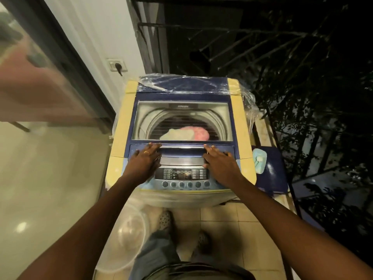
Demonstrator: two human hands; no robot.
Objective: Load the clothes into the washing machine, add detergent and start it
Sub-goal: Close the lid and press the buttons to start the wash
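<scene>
Glossy plastic washing machine, crinkled clear plastic wrap, fluffy cloth clothes, glossy floor tiles

A wall socket holds a black plug. A clear plastic basin sits on the tiled floor. Dark leafy plants fill the right side.

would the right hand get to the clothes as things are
Probably not: the see-through lid looks shut over the clothes. The right hand lies on its front edge and would need to lift it first.
</scene>
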